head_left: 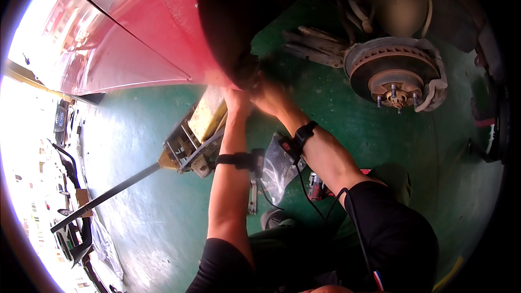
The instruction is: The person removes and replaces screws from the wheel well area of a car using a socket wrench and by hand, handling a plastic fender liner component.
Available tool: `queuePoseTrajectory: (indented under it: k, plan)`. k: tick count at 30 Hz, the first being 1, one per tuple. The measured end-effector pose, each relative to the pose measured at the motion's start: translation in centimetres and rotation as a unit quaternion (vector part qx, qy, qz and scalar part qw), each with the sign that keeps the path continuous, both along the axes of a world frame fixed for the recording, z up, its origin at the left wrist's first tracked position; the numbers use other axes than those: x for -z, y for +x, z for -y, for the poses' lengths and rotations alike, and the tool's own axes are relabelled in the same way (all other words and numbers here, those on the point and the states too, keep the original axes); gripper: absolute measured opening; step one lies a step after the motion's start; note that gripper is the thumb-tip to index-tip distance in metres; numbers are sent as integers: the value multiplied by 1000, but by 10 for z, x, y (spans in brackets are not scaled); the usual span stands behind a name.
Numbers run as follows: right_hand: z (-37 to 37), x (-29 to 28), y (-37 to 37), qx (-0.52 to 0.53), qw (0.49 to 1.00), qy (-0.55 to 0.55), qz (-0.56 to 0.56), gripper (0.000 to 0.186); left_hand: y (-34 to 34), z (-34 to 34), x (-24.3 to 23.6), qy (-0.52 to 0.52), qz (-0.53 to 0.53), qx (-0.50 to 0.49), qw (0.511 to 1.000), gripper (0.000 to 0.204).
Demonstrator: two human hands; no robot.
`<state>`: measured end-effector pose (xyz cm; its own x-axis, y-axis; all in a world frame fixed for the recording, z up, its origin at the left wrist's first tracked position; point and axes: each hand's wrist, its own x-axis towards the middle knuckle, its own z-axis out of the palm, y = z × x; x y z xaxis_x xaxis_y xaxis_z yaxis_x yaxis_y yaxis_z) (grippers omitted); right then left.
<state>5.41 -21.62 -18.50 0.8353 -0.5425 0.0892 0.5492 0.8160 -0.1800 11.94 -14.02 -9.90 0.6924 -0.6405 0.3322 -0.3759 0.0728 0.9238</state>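
Red car body panel [146, 24] fills the upper left and ends at a dark wheel arch [225, 19]. Left hand [236, 100]: positioned at the panel's lower corner, beside the arch. Right hand [267, 96]: raised just beside the left, at the arch's dark lower edge. Fingers of both hands are blurred or hidden; spread, grip and any held part cannot be determined. Floor jack [187, 149] with yellow block [209, 113]: left of the left forearm. Exposed brake disc [392, 65]: right, well apart from both hands.
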Motion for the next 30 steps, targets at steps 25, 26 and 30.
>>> queuePoseTrajectory:
  k: [25,26,30]
  plan:
    - [-32,-5,-17,281,812,-409,-309,23,31,9,46,8,379,17,925,21]
    - [-33,-7,-22,254,826,-389,-319,24,31,12,52,28,339,20,940,19]
    - [-37,-4,-38,145,895,-293,-302,22,28,23,57,11,195,46,980,18]
